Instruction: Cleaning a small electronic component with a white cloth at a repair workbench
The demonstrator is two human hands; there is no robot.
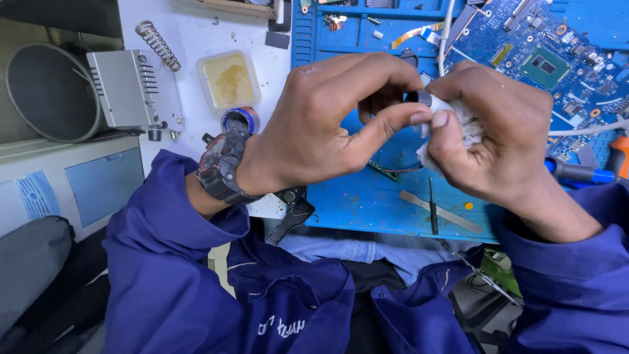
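Observation:
My left hand (327,124), with a black and red watch (221,165) on its wrist, pinches a small dark round part with a metal rim (421,98) between thumb and fingers. My right hand (498,131) presses a crumpled white tissue (458,128) against that part. Both hands meet above a blue work mat (367,196). Most of the small part is hidden by my fingers. I wear dark blue sleeves.
A blue laptop circuit board (557,59) lies at the upper right. On the mat are a metal pry tool (440,211), a thin dark pick (432,206) and a small green board (383,170). At left stand a flux tub (228,80), a solder spool (240,120), a coil spring (157,44) and a silver metal box (128,88).

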